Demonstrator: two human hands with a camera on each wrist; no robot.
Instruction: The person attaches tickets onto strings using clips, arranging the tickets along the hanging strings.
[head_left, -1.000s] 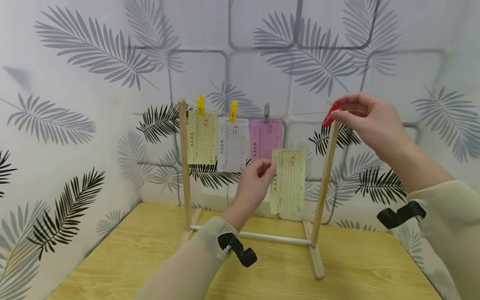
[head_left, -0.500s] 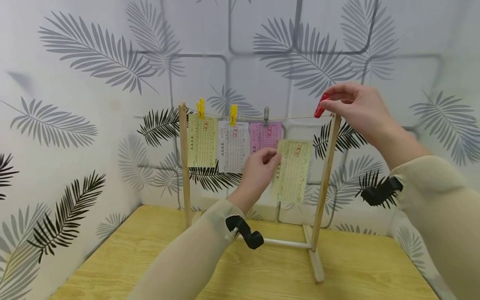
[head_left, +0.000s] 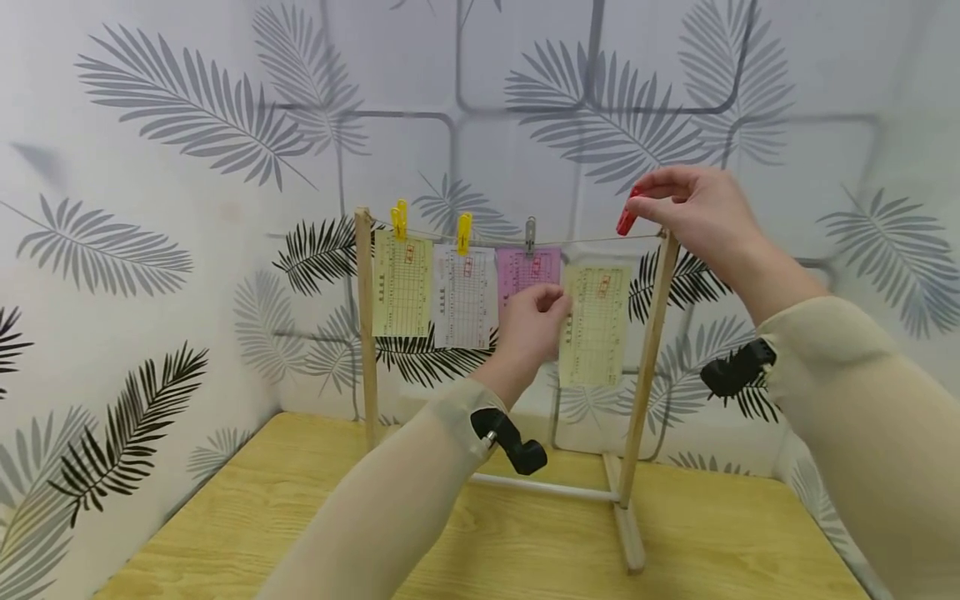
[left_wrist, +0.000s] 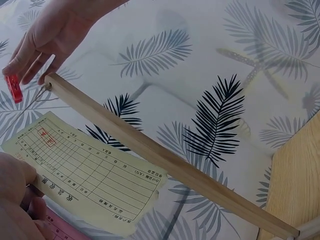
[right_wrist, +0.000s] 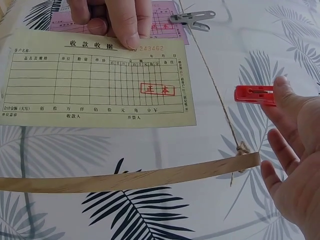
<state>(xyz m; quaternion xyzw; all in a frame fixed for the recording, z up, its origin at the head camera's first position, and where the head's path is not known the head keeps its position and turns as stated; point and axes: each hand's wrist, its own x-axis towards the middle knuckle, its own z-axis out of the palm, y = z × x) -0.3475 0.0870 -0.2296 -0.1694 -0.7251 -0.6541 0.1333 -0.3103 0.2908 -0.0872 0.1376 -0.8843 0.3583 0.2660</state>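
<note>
Between thumb and fingers my left hand (head_left: 531,329) pinches the left edge of a yellow receipt slip (head_left: 596,333), which hangs just under the string (head_left: 581,241) near its right end. A red clothespin (head_left: 627,215) is pinched in my right hand (head_left: 697,208), slightly above the string and apart from the slip. Printed lines and a red stamp show on the slip in the right wrist view, where the string's knot (right_wrist: 242,149) sits at the post top. To the left, a pink slip (head_left: 517,265) hangs from a grey clip (head_left: 531,233), partly hidden by my left hand.
A yellow slip (head_left: 401,292) and a white slip (head_left: 463,304) hang farther left under yellow clothespins (head_left: 464,233). Wooden posts (head_left: 651,367) hold the string at both ends, joined low by a white bar (head_left: 547,487). The frame stands on a wooden table (head_left: 525,550) before a leaf-patterned wall.
The yellow slip in my left hand has risen and shifted right towards the string. My right hand has carried the red clothespin left and slightly up, off the right post's top.
</note>
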